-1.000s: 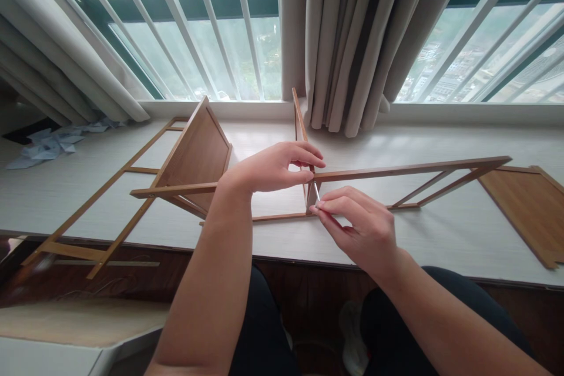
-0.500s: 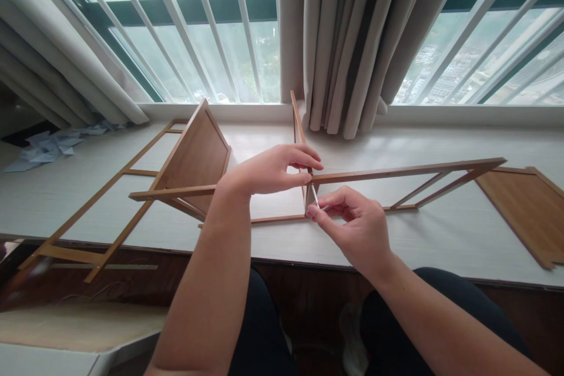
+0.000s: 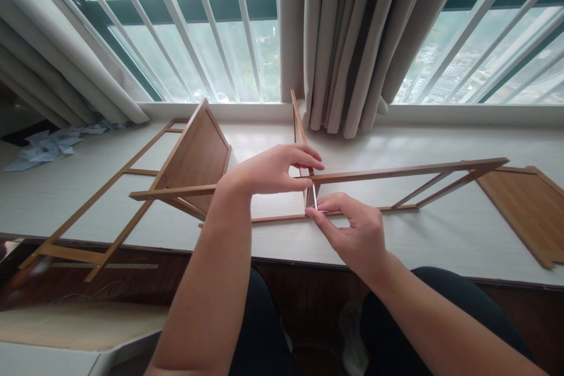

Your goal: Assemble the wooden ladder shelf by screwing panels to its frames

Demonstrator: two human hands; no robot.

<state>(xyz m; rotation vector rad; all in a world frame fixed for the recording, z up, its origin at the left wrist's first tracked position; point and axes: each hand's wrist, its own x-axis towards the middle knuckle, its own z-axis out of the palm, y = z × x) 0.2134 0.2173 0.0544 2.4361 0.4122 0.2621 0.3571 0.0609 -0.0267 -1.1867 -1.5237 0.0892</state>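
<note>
A brown wooden frame [image 3: 405,171] lies on its side on the white surface, with its top rail running across in front of me. My left hand [image 3: 275,168] grips this rail near the middle joint, thumb in front and fingers over the far side. Just below, my right hand [image 3: 359,226] pinches a thin L-shaped metal hex key [image 3: 314,197] between thumb and fingers. The key's long arm points up to the rail's underside near my left thumb; its tip and any bolt there are hidden. A wooden panel [image 3: 194,155] stands tilted at the frame's left part.
A ladder-like wooden frame [image 3: 126,224] lies at the left, overhanging the front edge. At the right is a flat wooden board [image 3: 526,205]. Crumpled paper or plastic [image 3: 48,148] lies at the far left. Grey curtains [image 3: 348,41] hang before the barred window.
My right hand has turned the hex key slightly, and its fingers have shifted a little. My left hand stays at the rail. The frame's right end has moved very slightly.
</note>
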